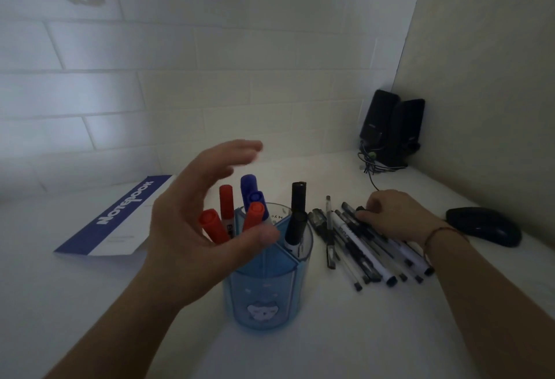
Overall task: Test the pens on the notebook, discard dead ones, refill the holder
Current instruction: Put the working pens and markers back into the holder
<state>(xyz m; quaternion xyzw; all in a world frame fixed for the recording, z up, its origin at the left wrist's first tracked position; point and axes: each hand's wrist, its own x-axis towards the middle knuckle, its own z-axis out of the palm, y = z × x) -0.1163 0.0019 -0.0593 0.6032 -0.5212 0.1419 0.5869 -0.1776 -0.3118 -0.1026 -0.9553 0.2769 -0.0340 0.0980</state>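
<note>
Two hands work at a white desk (pixel 90 303), the closed notebook (pixel 120 219) lying toward its back left edge.
The left hand (pixel 192 234) spreads wide around the markers in the blue holder (pixel 267 288), probably to lift them; the right hand (pixel 390 216) pinches one of the loose pens (pixel 360 246), by the mouse (pixel 483 225).

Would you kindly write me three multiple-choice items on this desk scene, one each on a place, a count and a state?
1. Where does the blue and white notebook lie?
A. left of the translucent blue plastic pen holder
B. under the black computer mouse
C. on the black speakers

2. How many red-capped markers stand in the holder?
A. one
B. three
C. six

3. What is the left hand doing?
A. writing on the notebook
B. held open beside the markers
C. gripping the mouse

Answers: 1 A, the notebook lies flat at the holder's left; 2 B, three red caps show; 3 B, its fingers are spread and hold nothing, while the right hand rests on the loose pens.
</note>
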